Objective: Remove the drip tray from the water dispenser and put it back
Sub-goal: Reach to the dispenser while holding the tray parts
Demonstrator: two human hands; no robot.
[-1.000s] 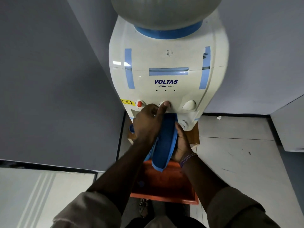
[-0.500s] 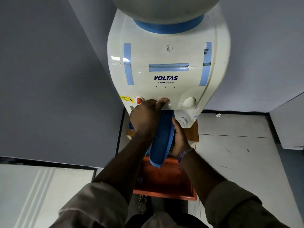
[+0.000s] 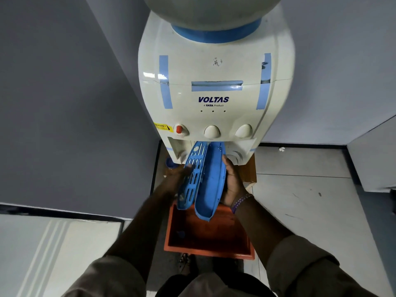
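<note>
A white water dispenser [image 3: 214,86] with blue stripes stands in a corner, its three taps just above my hands. The blue drip tray is out of it and in two parts, both held on edge below the taps. My left hand [image 3: 177,176] grips the slotted grate [image 3: 192,174] from its left side. My right hand [image 3: 232,183] holds the solid tray basin [image 3: 211,185] from the right. The two parts are side by side, their upper ends near the dispenser's tap recess.
An orange plastic tub [image 3: 209,234] sits on the floor under my hands. The dispenser stands on a wooden stand [image 3: 251,171]. Grey walls close in on the left and behind. Tiled floor [image 3: 300,189] extends to the right, with a grey cabinet at the far right.
My left hand has come down from the middle tap and taken the grate, which is now apart from the basin. The tray parts have come lower and nearer me.
</note>
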